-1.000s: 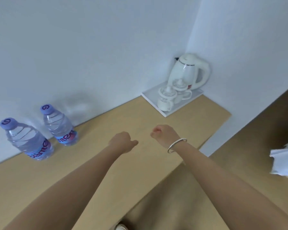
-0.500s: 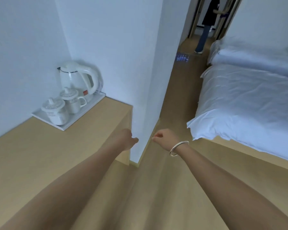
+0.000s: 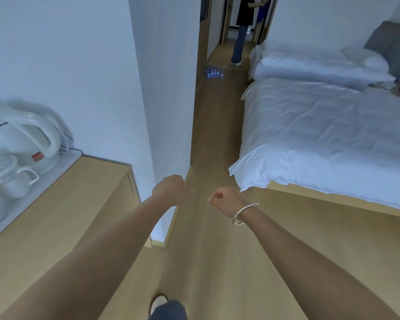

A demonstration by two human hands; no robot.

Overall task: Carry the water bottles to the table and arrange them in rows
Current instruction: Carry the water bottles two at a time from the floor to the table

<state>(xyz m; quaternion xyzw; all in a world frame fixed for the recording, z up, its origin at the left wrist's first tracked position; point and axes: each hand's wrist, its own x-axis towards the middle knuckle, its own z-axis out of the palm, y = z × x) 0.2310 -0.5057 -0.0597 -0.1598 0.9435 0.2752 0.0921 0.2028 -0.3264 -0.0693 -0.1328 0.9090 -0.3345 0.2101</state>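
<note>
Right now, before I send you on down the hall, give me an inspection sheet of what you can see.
Surface: table at left, wood top, partly in view.
Job's things: bottles grouped on the floor far down the hall; none seen on the table.
Clutter: kettle and mug on a white tray at the table's back.
Grippers: left hand and right hand both curled, holding nothing; bracelet on the right wrist.
Cables: nothing seen.
Surroundings: wall corner ahead, bed at right, another person standing at the hall's end past the bottles.
</note>
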